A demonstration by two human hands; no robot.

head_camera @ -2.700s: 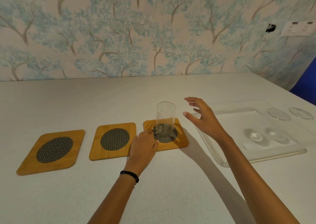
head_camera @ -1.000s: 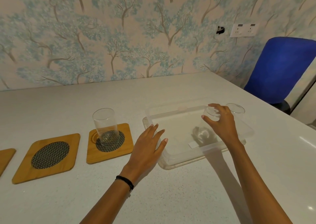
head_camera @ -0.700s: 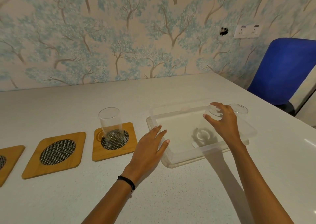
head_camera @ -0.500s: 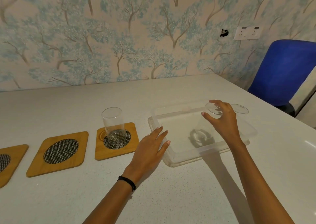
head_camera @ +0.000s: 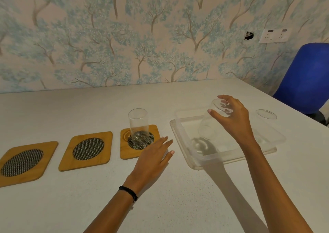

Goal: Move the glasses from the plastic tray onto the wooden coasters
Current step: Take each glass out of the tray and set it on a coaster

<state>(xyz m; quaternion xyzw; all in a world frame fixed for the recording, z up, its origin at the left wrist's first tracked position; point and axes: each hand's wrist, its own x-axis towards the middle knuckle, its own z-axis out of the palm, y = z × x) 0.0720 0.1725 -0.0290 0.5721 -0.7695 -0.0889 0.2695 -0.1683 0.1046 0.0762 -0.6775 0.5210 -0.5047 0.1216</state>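
Observation:
My right hand (head_camera: 231, 120) grips a clear glass (head_camera: 211, 122) by its rim, and the glass hangs tilted above the clear plastic tray (head_camera: 181, 136). A second glass (head_camera: 266, 115) stands at the tray's far right. Another glass (head_camera: 138, 126) stands upright on the right wooden coaster (head_camera: 124, 152). The middle coaster (head_camera: 86, 151) and the left coaster (head_camera: 25, 163) carry nothing. My left hand (head_camera: 153, 159) lies flat with fingers spread on the table between the right coaster and the tray.
The white table (head_camera: 160, 206) runs back to a wall with tree-patterned wallpaper. A blue chair (head_camera: 306, 76) stands beyond the table's right edge, and a wall socket (head_camera: 273, 35) sits above it.
My right hand has lifted the glass off the tray floor and tilted it, moving it leftward. My left hand has slid left off the tray's edge toward the right coaster.

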